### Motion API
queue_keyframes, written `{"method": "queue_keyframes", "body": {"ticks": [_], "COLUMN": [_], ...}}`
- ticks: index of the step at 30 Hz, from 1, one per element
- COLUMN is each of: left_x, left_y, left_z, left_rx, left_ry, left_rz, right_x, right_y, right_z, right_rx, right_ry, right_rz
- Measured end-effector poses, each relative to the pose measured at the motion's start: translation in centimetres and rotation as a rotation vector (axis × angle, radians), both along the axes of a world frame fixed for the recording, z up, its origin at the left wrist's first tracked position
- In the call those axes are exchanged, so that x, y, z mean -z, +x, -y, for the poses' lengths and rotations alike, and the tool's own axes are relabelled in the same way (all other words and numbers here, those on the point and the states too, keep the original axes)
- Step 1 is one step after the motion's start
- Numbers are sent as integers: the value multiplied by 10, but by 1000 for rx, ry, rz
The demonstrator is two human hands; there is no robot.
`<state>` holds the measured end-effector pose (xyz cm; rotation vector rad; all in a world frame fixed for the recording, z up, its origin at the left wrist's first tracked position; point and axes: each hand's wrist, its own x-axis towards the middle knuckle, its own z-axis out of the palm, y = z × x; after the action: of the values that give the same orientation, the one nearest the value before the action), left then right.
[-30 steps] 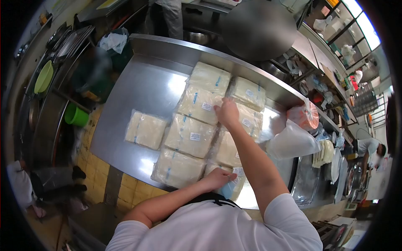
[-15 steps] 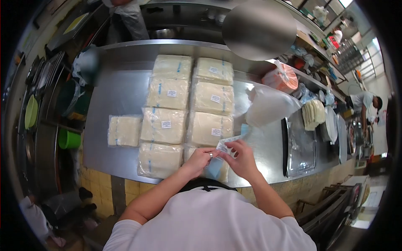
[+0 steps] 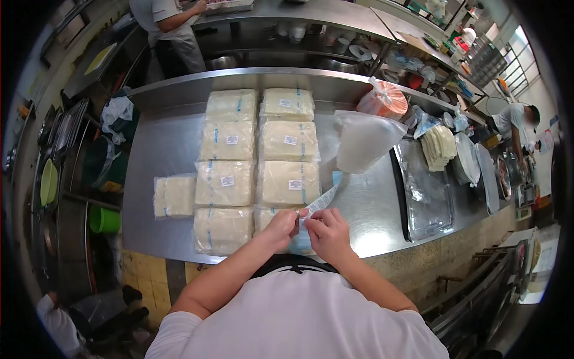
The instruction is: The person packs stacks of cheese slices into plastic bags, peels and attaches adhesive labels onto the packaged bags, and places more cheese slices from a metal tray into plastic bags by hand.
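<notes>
Just in front of my body, my left hand [image 3: 283,229] is closed on a pale blue and white strip of labels [image 3: 323,200]. My right hand [image 3: 330,234] pinches the same strip close beside it, fingertips almost meeting the left ones. The strip trails away over the steel table. Under my hands lies a partly covered plastic-wrapped pack [image 3: 263,218] of something pale and flat. Beside it are more such packs [image 3: 224,230] in two columns, several with a small white printed label [image 3: 227,180]. A smaller wrapped pack [image 3: 174,196] lies to the left.
The packs rest on a steel table [image 3: 161,128] with a raised back edge. To the right are a clear plastic bag [image 3: 366,143], an orange bundle in plastic [image 3: 384,100], a dark tray [image 3: 426,191] and a pale folded stack [image 3: 438,147]. Other people work behind and at the sides.
My head view has shifted, so more of the back counter shows. My right fingers have come down and closed in near my left hand, and the strip is less raised.
</notes>
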<state>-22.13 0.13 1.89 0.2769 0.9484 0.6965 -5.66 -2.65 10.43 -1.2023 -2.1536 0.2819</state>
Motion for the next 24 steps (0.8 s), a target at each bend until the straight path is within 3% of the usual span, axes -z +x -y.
{"method": "queue_keyframes", "body": {"ticks": [3, 6, 18, 21, 24], "left_x": [-4, -44, 21, 15, 32], "left_y": [-6, -14, -36, -40, -46], "left_z": [3, 1, -15, -23, -29], "left_rx": [-64, -77, -94, -126, -98], "left_ry": [-59, -110, -170, -195, -160], "left_rz": [50, -5, 279, 202, 287], "right_x": [1, 5, 8, 7, 15], "right_y": [-7, -25, -37, -56, -54], "right_z": [3, 2, -45, -57, -68], "right_rx": [-124, 50, -185, -47, -123], "right_ry": [10, -25, -28, -100, -117], "right_rz": [-7, -155, 102, 67, 110]}}
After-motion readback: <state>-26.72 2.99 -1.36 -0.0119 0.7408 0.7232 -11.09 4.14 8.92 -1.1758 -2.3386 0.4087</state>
